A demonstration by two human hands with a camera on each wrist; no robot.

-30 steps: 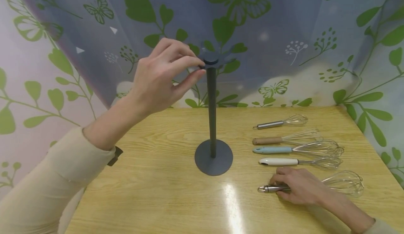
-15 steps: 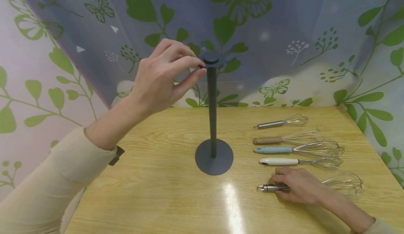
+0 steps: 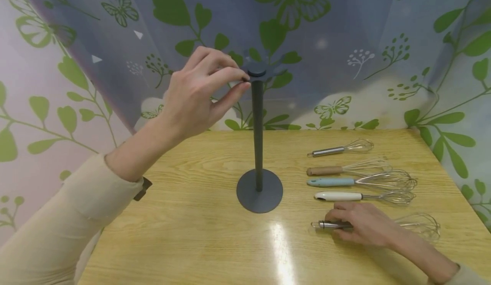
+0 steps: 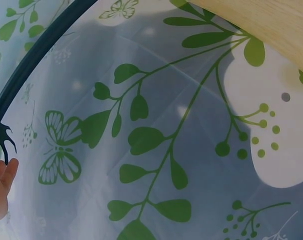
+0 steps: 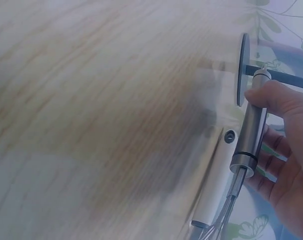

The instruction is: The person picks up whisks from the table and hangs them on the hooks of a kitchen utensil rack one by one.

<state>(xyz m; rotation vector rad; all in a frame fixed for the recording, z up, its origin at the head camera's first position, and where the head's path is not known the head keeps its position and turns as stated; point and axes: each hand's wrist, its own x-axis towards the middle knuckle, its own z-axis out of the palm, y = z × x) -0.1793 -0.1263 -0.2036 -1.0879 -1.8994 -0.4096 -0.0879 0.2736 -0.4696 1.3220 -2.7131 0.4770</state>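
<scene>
My left hand [image 3: 203, 86] is raised to the top of a dark grey stand [image 3: 258, 135], a pole on a round base. Its thumb and fingertips pinch a hook at the top; the left wrist view shows the curved dark hooks [image 4: 2, 140] at the fingers. At the table's right side, my right hand [image 3: 362, 224] grips a steel-handled whisk [image 3: 327, 225] by its handle. Part of that handle is hidden under the fingers. The right wrist view shows the thumb lying across the steel handle [image 5: 252, 127], which appears slightly raised off the table.
Beyond the right hand lie several whisks: a white-handled one [image 3: 339, 196], a light blue one [image 3: 331, 182], a wooden one [image 3: 325, 171] and a small steel one [image 3: 329, 151]. A patterned curtain [image 3: 326, 46] hangs behind the wooden table [image 3: 184, 234].
The right hand and the steel whisk's handle have shifted slightly up in the head view, while its wire end has dipped a little. The left hand stays at the stand's top.
</scene>
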